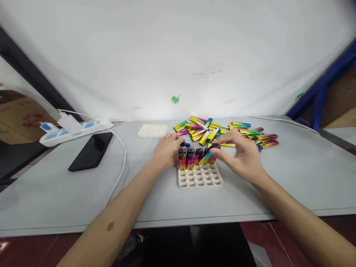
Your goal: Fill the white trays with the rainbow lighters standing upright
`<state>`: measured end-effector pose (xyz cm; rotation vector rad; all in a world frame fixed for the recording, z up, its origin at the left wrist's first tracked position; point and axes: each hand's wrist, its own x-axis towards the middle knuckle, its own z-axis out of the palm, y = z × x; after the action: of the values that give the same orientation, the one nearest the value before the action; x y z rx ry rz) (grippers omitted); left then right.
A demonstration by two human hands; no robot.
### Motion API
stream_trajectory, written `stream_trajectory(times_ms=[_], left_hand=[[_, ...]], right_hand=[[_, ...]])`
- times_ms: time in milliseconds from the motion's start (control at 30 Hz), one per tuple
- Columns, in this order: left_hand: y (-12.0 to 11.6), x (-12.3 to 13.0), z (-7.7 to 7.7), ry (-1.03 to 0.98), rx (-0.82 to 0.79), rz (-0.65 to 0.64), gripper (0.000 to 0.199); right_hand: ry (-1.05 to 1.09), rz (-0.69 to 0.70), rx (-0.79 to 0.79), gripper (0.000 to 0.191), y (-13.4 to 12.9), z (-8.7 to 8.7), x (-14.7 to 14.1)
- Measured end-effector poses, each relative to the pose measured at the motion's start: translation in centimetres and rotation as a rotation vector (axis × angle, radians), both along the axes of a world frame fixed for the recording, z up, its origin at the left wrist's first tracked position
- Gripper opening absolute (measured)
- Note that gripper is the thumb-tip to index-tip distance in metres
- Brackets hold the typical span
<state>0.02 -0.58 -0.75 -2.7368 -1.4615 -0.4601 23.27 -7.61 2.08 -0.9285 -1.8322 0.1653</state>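
A white tray with slots (200, 181) lies on the table, its back rows holding several shiny lighters (191, 161) upright. My right hand (240, 154) pinches the black top of a yellow and blue lighter (206, 158), which leans over the tray's back right part. Behind the tray's back left corner, my left hand (167, 150) has its fingers curled at a dark blue lighter (185, 144); its grip is partly hidden. Past both hands lies a loose pile of metallic rainbow lighters (207, 135).
Another white slotted tray (152, 131) lies near the wall. To the left are a black phone (91, 151), a white cable (124, 152) and a power strip (75, 131) with plugs. A blue frame (319, 96) stands at the right.
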Motion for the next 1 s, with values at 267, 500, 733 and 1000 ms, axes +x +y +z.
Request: stream_trajectory(times_ms=[267, 500, 733, 1000], left_hand=[[0.5, -0.1, -0.5, 0.035, 0.028, -0.008, 0.033], [0.1, 0.1, 0.0, 0.035, 0.011, -0.001, 0.030], [0.4, 0.5, 0.0, -0.048, 0.011, 0.025, 0.030], [-0.2, 1.0, 1.4, -0.550, -0.220, 0.017, 0.030]], right_hand=[[-0.135, 0.035, 0.063, 0.016, 0.1, -0.7, -1.1], [-0.154, 0.011, 0.081, 0.015, 0.2, -0.7, -1.2], [-0.164, 0.053, 0.071, 0.013, 0.0, -0.7, -1.1], [-0.078, -0.031, 0.066, 0.011, 0.4, -0.6, -0.6]])
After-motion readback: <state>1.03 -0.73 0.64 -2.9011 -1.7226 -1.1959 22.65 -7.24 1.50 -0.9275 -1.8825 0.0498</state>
